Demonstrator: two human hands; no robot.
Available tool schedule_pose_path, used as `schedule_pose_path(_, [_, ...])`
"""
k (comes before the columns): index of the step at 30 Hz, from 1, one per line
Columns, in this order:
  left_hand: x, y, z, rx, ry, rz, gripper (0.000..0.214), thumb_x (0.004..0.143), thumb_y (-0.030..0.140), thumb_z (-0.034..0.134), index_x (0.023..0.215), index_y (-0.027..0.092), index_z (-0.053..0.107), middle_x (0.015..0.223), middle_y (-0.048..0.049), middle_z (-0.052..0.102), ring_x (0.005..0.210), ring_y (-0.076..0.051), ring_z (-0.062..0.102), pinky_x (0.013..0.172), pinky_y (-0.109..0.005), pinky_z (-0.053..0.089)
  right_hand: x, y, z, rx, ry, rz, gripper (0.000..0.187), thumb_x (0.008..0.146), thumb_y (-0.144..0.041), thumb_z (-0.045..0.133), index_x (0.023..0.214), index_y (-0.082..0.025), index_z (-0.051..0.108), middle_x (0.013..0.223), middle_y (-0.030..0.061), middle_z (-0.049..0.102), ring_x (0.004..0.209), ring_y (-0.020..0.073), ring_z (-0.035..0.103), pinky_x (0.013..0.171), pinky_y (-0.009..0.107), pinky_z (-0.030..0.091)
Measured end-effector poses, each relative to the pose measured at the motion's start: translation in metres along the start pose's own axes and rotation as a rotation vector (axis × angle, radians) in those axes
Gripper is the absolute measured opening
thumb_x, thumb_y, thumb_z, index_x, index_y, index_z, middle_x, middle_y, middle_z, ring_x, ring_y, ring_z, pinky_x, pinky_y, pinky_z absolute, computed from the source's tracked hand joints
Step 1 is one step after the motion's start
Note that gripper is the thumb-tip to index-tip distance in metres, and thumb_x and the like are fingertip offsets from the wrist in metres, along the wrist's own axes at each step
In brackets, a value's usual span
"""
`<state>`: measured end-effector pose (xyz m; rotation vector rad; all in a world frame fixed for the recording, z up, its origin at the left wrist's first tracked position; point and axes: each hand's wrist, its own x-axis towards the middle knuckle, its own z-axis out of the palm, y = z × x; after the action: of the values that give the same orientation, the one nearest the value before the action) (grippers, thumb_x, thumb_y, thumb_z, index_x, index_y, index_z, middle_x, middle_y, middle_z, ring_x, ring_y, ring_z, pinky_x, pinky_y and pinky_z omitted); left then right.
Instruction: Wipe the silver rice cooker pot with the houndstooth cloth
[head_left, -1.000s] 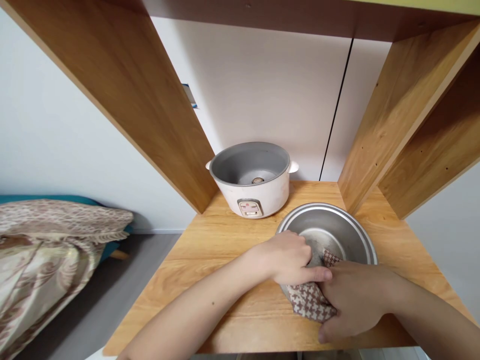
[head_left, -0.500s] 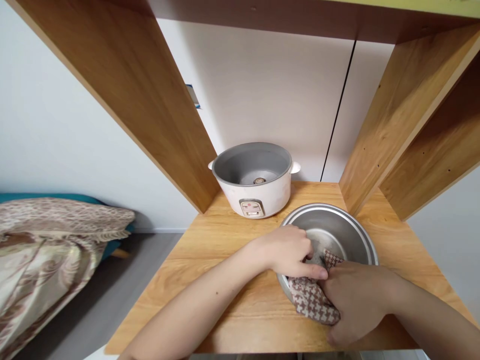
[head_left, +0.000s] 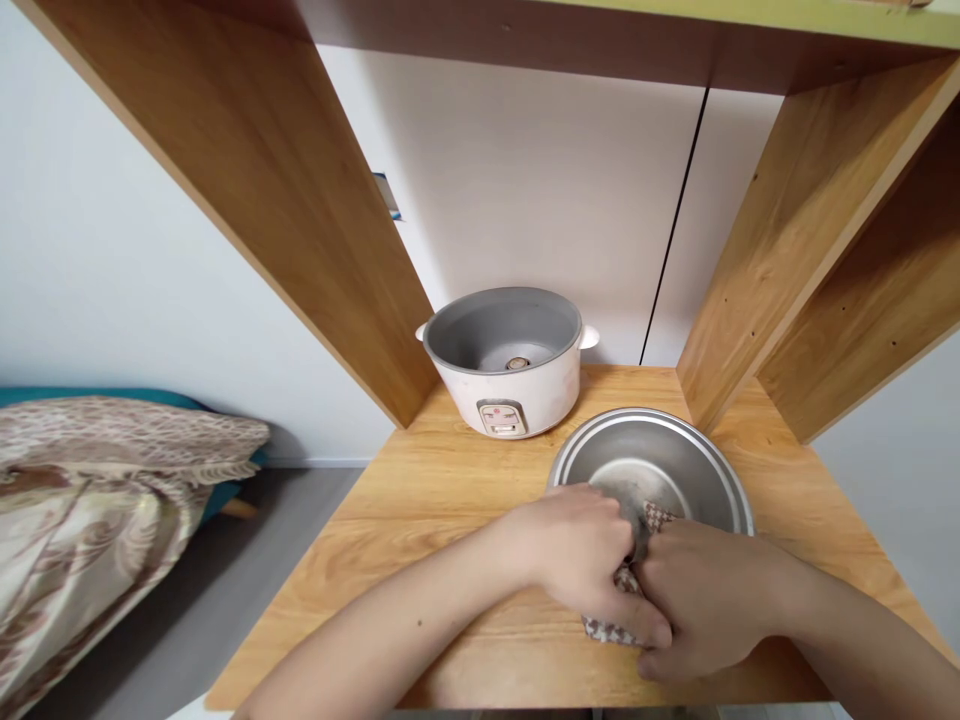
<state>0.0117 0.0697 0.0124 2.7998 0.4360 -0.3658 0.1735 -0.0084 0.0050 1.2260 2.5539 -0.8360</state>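
A round silver metal inner pot (head_left: 705,470) stands on the wooden desk, with a greyish patch on its inside bottom. At its near rim, a brown-and-white houndstooth cloth (head_left: 611,632) is bunched up, and part of it reaches inside. My right hand (head_left: 705,595) is closed on the cloth, its fingers pointing into the pot and hidden behind the hand. My left hand (head_left: 585,550) lies over the near left rim, curled over the cloth, with its thumb touching my right hand. Its fingertips are out of sight.
Behind the pot sits a white rice cooker body (head_left: 525,400), lidless, with its heating plate showing. Wooden shelf uprights (head_left: 360,250) rise on both sides beneath an overhead shelf (head_left: 525,40). To the left, a patterned blanket (head_left: 97,520) covers low furniture.
My left hand has moved down and slightly right, from above the pot onto the cloth at the near rim. Less of the cloth shows now. The right hand has shifted slightly.
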Motion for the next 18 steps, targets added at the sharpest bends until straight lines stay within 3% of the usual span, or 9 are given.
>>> schedule_pose_path(5, [0.0031,-0.0008,-0.0025,-0.016,-0.06,0.034,0.072,0.057,0.091,0.056,0.06,0.022,0.073,0.054,-0.0076,0.069,0.04,-0.018,0.051,0.039,-0.031,0.031,-0.0013,-0.0031,0.0008,-0.083,0.113,0.013,0.039,0.077,-0.056,0.058,0.071,-0.019,0.071,0.07,0.0057,0.072,0.06,0.0198,0.059,0.068,0.034,0.044])
schedule_pose_path(7, [0.004,-0.0014,-0.0028,-0.032,-0.07,0.036,0.068,0.057,0.089,0.059,0.06,0.023,0.073,0.053,-0.006,0.068,0.039,-0.017,0.05,0.04,-0.031,0.031,-0.0018,-0.0051,-0.001,-0.083,0.099,0.043,0.041,0.077,-0.056,0.058,0.073,-0.019,0.073,0.073,0.0075,0.073,0.064,0.0218,0.061,0.07,0.035,0.045])
schedule_pose_path(13, [0.0047,-0.0021,0.0011,-0.011,-0.043,0.019,0.064,0.057,0.087,0.06,0.059,0.024,0.072,0.049,-0.0039,0.064,0.038,-0.017,0.048,0.041,-0.031,0.033,0.001,-0.0054,-0.0082,0.029,-0.104,0.16,0.044,0.073,-0.06,0.06,0.077,-0.019,0.075,0.075,0.0084,0.073,0.066,0.0235,0.063,0.062,0.033,0.046])
schedule_pose_path(18, [0.0051,-0.0037,0.0037,-0.022,-0.012,0.032,0.061,0.056,0.085,0.063,0.055,0.024,0.069,0.047,-0.0025,0.062,0.036,-0.015,0.046,0.039,-0.03,0.03,0.0022,-0.0038,-0.0046,-0.033,-0.006,0.062,0.039,0.075,-0.056,0.061,0.074,-0.019,0.074,0.074,0.0069,0.074,0.066,0.0221,0.063,0.068,0.033,0.047])
